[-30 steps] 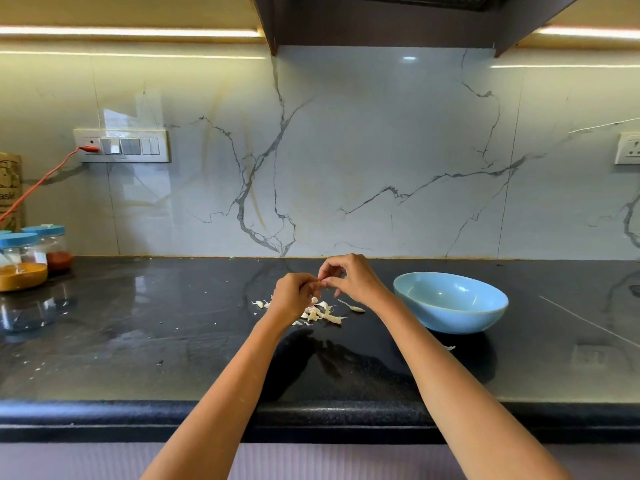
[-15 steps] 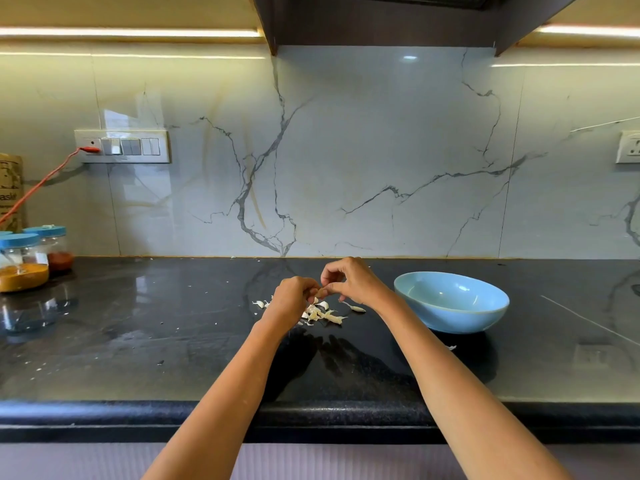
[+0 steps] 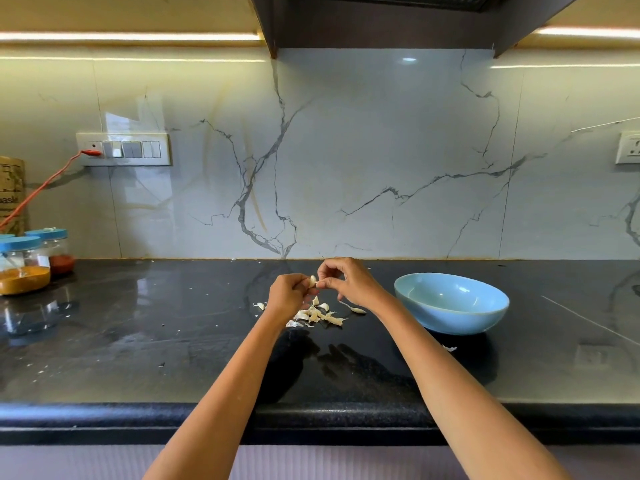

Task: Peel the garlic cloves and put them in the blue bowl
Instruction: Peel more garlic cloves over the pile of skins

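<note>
**Garlic clove pinched between both hands above the desk**

Marble-veined backsplash point(image 3: 381, 161) across the whole rear, lit by warm strips along the top, dark hood point(image 3: 381, 19) overhanging at centre. Glossy black desk point(image 3: 156, 341) beneath, rounded front edge nearest the camera, dotted with small white flecks.

Two bare forearms reaching in from the bottom, meeting over the middle of the desk. Blue bowl point(image 3: 450, 315) right of centre, just beside the right wrist, tilted a little toward the camera; contents not clear to make out. Two blue-lidded jars at far left: nearer one point(image 3: 22, 268) with yellow-orange powder, farther one point(image 3: 55, 249) with red powder. Brown paper package point(image 3: 12, 188) behind them at the frame edge. White switch panel point(image 3: 123, 149) on the wall with an orange cord point(image 3: 41, 188) plugged in; a second socket point(image 3: 628, 147) at far right.

Left hand point(image 3: 287, 294) curled, gripping a pale garlic clove point(image 3: 313, 280) at its fingertips. Right hand point(image 3: 346, 280) curled too, thumb and forefinger pinching the same clove from the other side. Clove held in the air, clear of the desk, left of the bowl.

Heap of papery garlic skins point(image 3: 317, 315) directly below the hands, one stray sliver point(image 3: 353, 308) close by on the right and another scrap point(image 3: 449, 348) in front of the bowl.
</note>
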